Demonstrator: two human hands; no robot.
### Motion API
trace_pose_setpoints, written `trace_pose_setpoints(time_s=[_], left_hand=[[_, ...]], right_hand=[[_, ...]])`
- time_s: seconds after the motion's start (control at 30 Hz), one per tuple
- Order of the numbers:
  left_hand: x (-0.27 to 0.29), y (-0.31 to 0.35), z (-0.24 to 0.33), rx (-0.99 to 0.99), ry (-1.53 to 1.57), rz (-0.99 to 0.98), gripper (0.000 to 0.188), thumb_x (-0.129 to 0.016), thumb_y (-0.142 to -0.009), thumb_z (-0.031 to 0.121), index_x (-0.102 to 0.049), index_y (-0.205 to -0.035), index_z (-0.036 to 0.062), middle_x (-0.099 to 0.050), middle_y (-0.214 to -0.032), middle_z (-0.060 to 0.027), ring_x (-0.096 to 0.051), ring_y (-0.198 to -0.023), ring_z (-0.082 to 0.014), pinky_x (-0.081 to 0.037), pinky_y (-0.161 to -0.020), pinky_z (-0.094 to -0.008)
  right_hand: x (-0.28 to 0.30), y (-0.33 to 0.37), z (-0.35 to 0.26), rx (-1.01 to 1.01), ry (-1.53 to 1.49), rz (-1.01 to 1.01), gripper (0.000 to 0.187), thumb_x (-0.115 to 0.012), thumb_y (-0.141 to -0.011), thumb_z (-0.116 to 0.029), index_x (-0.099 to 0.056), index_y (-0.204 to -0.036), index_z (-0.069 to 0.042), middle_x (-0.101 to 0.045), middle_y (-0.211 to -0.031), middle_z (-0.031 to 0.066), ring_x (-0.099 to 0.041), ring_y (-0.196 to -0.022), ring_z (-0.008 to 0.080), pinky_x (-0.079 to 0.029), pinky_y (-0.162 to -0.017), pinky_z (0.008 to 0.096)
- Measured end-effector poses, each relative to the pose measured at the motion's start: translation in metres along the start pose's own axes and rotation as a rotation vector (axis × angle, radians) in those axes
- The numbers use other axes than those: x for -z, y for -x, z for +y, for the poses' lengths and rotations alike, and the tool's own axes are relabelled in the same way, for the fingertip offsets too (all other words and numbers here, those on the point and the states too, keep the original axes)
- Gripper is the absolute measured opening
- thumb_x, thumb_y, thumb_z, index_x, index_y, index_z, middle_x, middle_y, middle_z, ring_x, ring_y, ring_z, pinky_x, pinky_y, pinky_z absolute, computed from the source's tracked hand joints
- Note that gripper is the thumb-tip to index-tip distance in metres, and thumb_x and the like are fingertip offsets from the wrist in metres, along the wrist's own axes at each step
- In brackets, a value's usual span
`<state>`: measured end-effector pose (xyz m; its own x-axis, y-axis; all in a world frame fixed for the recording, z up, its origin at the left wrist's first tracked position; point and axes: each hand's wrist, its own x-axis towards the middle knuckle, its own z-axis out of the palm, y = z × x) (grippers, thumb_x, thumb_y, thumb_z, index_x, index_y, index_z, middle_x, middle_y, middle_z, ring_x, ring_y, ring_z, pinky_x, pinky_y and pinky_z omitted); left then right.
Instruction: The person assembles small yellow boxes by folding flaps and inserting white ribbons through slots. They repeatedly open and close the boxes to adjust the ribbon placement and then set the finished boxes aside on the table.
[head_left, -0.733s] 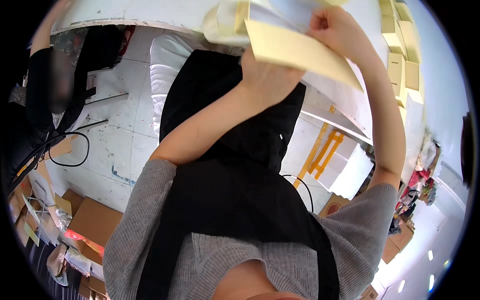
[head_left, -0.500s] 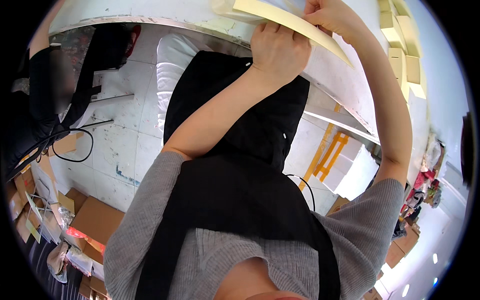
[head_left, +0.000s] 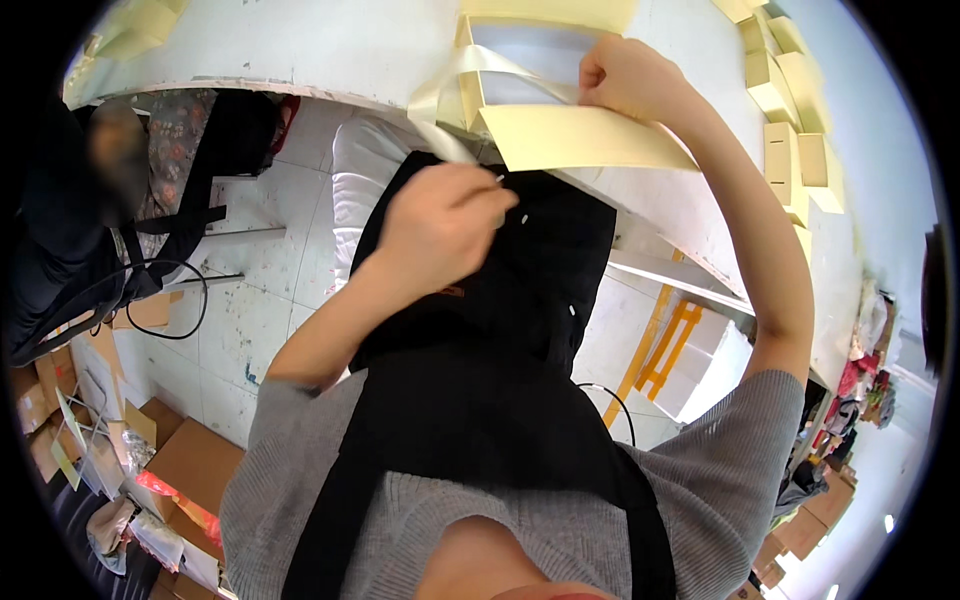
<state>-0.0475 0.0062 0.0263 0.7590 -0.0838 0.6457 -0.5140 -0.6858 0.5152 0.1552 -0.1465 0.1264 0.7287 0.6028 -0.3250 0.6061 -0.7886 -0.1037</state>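
Note:
A pale yellow box with a pale grey inside lies open on the white table, its front flap reaching over the table's near edge. A cream ribbon crosses the opening and loops down past the box's left side. My left hand, somewhat blurred, is closed above my lap, where the ribbon's lower stretch runs to it. Inside the box's right part, my right hand is curled closed around the ribbon's other stretch. Its fingertips are partly hidden.
Several pale yellow boxes stand along the table's right side, and more yellow pieces lie far left. Another person sits at the left. A white box with yellow straps is on the floor at the right; cardboard boxes are lower left.
My left hand has left the box and come down and left toward my lap. The flap has tipped down, and the box's inside and the ribbon now show. My right hand has moved slightly lower.

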Motion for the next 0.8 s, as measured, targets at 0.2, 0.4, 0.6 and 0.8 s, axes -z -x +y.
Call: trace_pose_setpoints(time_s=[0.2, 0.4, 0.6, 0.8], left_hand=[[0.097, -0.067, -0.029, 0.086, -0.026, 0.234, 0.016, -0.065, -0.081, -0.007, -0.071, -0.092, 0.0014, -0.068, -0.082, -0.0073, -0.065, -0.075, -0.0158, -0.05, -0.066, -0.0248], [0.117, -0.176, -0.028, -0.387, 0.244, -0.173, 0.023, -0.061, -0.077, -0.011, -0.071, -0.092, 0.0023, -0.067, -0.088, -0.0102, -0.064, -0.079, -0.0193, -0.049, -0.069, -0.027], [0.115, -0.213, -0.02, -0.519, 0.579, -0.528, 0.033, -0.051, -0.067, -0.016, -0.071, -0.086, 0.0011, -0.067, -0.079, -0.0094, -0.063, -0.073, -0.0207, -0.048, -0.065, -0.0281], [0.142, -0.212, -0.003, -0.238, 0.429, -0.827, 0.031, -0.049, -0.064, -0.013, -0.07, -0.083, 0.0012, -0.067, -0.079, -0.0107, -0.064, -0.072, -0.0217, -0.048, -0.061, -0.0288]], right_hand=[[0.025, -0.001, -0.006, -0.052, -0.106, -0.301, 0.024, -0.073, -0.075, -0.023, -0.068, -0.077, 0.001, -0.066, -0.073, 0.0056, -0.059, -0.067, 0.0163, -0.047, -0.062, 0.031], [0.05, 0.003, 0.0, 0.183, -0.108, 0.051, 0.045, -0.073, -0.08, -0.034, -0.066, -0.111, -0.003, -0.065, -0.095, 0.0074, -0.058, -0.077, 0.0152, -0.047, -0.066, 0.0295], [0.04, -0.025, -0.013, 0.495, -0.34, 0.364, 0.027, -0.071, -0.085, -0.027, -0.061, -0.089, -0.001, -0.063, -0.082, 0.0055, -0.056, -0.07, 0.0125, -0.045, -0.06, 0.0268], [0.079, -0.007, -0.028, 0.331, -0.152, -0.061, 0.028, -0.07, -0.078, -0.021, -0.07, -0.096, 0.0, -0.07, -0.091, 0.0167, -0.065, -0.083, 0.0283, -0.05, -0.079, 0.0355]])
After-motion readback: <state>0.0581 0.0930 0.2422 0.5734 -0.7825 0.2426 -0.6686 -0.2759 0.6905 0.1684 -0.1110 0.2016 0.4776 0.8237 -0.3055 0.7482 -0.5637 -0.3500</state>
